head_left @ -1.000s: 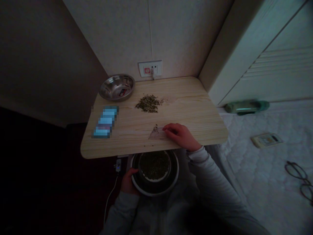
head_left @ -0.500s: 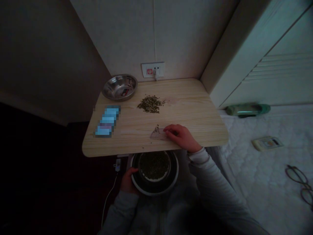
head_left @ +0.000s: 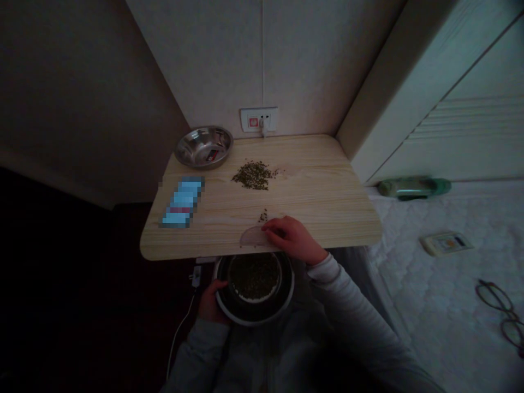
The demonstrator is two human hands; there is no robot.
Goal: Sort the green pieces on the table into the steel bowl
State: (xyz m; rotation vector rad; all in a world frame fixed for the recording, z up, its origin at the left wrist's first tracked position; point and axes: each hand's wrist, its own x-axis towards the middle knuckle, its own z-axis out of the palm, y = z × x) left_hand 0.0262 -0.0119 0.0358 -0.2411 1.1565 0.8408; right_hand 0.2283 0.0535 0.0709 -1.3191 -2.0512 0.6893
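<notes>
Your left hand (head_left: 210, 304) clasping the wide bowl (head_left: 290, 297) by its rim, your right hand (head_left: 295, 239) pinching a thin translucent piece (head_left: 250, 236), few loose grains (head_left: 263, 216) just beyond its fingertips, green pile (head_left: 252, 176) farther ahead

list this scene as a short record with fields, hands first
left hand: gripping the white-rimmed bowl below the table edge
right hand: pinching a thin translucent sheet at the near edge
table: loose pile of greenish grains, metal bowl at far left, pixelated phone in front of it
wall: socket panel with plug in
quilted bedding: green bottle, pale flat item, glasses
</notes>
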